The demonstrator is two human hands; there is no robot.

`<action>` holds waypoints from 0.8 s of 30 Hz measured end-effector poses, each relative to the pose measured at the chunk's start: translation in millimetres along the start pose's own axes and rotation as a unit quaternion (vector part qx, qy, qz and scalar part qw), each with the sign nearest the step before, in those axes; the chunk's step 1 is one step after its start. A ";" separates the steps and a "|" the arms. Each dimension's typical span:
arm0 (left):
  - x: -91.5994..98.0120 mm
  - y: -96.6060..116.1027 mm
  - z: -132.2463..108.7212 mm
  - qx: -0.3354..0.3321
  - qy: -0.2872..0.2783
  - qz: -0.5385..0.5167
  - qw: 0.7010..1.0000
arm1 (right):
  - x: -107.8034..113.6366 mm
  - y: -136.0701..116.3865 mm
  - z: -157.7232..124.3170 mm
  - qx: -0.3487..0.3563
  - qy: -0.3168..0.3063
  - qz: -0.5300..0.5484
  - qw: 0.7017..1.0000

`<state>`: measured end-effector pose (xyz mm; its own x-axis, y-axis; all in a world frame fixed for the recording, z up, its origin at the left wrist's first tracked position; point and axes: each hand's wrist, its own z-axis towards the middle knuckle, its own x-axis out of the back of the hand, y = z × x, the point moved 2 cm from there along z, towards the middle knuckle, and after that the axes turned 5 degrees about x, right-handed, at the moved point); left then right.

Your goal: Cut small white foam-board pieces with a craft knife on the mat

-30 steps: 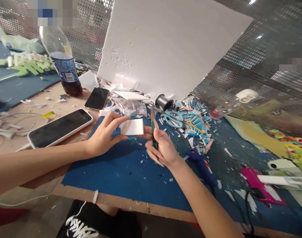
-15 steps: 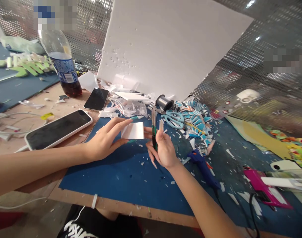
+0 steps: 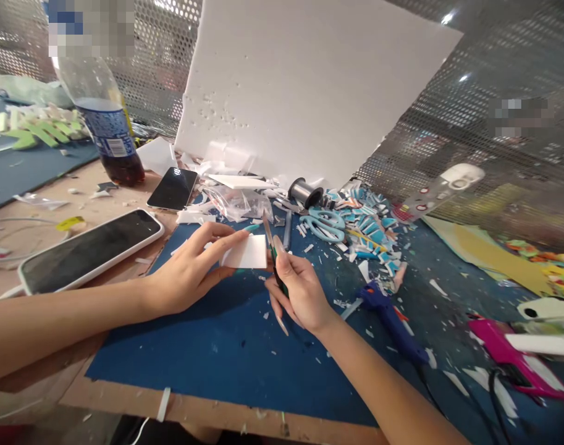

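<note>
My left hand [image 3: 189, 266] pinches a small white rectangular piece [image 3: 246, 252], perhaps foam board, by its left end between thumb and fingers. In my right hand [image 3: 303, 290] is a slim metal-bladed tool [image 3: 268, 232] with a green and black handle, its blade pointing up and away from me. The tool stands right at the white piece's right edge; whether it touches is unclear. Fingers of the right hand partly hide the handle. Both hands are above a blue mat [image 3: 207, 352].
Behind the hands lie light-blue scissors [image 3: 325, 224], a wire spool [image 3: 304, 193] and blue-white scraps [image 3: 374, 228]. A glue gun [image 3: 393, 321] rests at right. Two phones [image 3: 94, 250] [image 3: 173, 188] and a cola bottle [image 3: 108, 136] are at left. A white board [image 3: 309, 80] leans behind.
My right hand has brought the tool left, close to the white piece, and the blade now leans left. The left hand still holds the piece. The view has shifted slightly.
</note>
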<state>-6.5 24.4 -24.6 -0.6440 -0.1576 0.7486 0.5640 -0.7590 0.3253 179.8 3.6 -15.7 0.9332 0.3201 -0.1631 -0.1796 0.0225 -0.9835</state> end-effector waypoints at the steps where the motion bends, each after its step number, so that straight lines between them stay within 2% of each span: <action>1: 0.3 0.1 0.3 0.002 -0.002 0.000 1.000 | -0.5 -0.1 -0.2 0.000 0.002 0.000 1.000; 8: 0.5 0.6 0.4 0.025 -0.008 -0.003 1.000 | -1.9 -3.7 -1.4 0.008 -0.003 0.009 1.000; 13: 0.8 -0.8 0.7 0.028 -0.005 -0.042 0.999 | 0.5 -7.2 -2.0 0.002 -0.014 0.003 1.000; 16: 1.0 -2.4 0.8 0.020 -0.002 -0.067 0.998 | 0.5 -7.6 -1.4 0.006 0.009 -0.055 0.998; 20: 0.6 -2.7 0.3 0.010 -0.014 -0.066 0.998 | -4.1 -7.2 -3.1 0.056 0.066 -0.162 0.983; 24: 1.8 1.2 1.7 -0.005 -0.021 -0.063 0.998 | -7.1 -4.3 -6.2 0.088 0.105 -0.212 0.968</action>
<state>-6.1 24.3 -21.9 -0.6869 -0.0331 0.7260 0.4742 -0.7773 0.4133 175.9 -4.6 -10.7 0.9739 0.0479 0.2217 0.2003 0.2761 -0.9400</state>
